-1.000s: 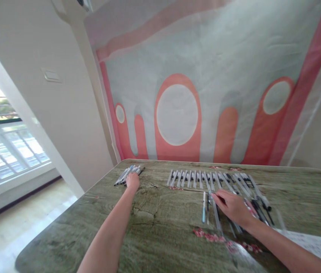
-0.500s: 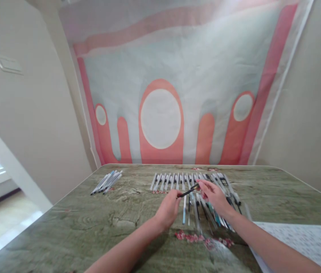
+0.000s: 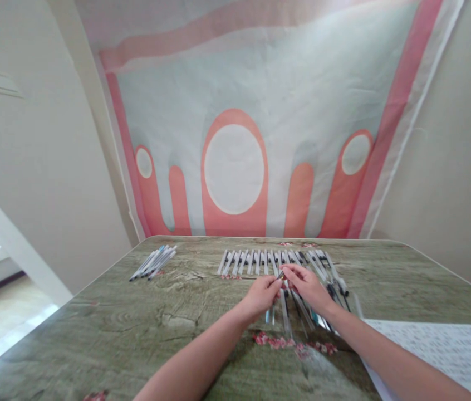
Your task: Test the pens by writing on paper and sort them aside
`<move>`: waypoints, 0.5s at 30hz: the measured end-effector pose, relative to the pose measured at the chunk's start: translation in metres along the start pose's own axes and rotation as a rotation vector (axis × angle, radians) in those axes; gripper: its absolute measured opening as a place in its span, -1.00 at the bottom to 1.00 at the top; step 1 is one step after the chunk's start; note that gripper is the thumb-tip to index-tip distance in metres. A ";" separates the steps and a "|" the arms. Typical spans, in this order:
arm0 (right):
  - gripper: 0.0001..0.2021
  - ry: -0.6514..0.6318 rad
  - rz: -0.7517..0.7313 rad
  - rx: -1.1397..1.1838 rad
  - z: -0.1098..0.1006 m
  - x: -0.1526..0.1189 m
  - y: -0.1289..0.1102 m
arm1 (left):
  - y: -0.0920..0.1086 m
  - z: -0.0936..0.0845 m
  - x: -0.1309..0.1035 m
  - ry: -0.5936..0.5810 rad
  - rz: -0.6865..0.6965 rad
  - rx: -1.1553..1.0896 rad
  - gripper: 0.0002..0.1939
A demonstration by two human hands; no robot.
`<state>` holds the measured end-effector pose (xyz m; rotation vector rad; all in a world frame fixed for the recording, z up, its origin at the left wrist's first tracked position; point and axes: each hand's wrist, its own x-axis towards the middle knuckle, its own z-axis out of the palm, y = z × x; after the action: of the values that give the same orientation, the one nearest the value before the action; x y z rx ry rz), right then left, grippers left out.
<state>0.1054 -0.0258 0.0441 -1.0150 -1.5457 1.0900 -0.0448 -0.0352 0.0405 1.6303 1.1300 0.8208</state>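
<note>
My left hand [image 3: 264, 293] is closed around a dark pen [image 3: 280, 275]; only a short piece of it shows between my hands. My right hand [image 3: 305, 285] pinches the other end, fingertips close to those of my left hand. Whether a cap sits under the right fingers is hidden. Beneath and in front of both hands lies a loose spread of pens [image 3: 285, 317], some clear, some black, some light blue, partly covered by my right hand. Just beyond them runs a row of clear-barrelled pens [image 3: 245, 262] laid side by side.
A bundle of pens [image 3: 153, 263] lies at the table's far left. On the right a sheet of paper with writing [image 3: 436, 348] sits under my right forearm. The wood-patterned tabletop [image 3: 135, 334] ends at a wall hanging [image 3: 235, 167].
My hands have come closer together, and the left has turned so that less of the pen shows. The view has shifted slightly; the pens on the table lie as before.
</note>
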 end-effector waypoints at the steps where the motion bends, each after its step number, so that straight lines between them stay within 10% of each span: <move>1: -0.65 -0.009 0.005 -0.011 0.000 0.001 0.002 | 0.000 -0.001 -0.001 0.010 0.018 0.015 -0.65; 15: -0.68 -0.207 0.108 -0.111 0.002 0.039 0.012 | -0.014 -0.028 0.005 0.052 0.016 0.034 -0.55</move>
<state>0.0972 0.0138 0.0416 -1.0989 -1.7498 1.2266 -0.0726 -0.0200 0.0364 1.6564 1.1746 0.8630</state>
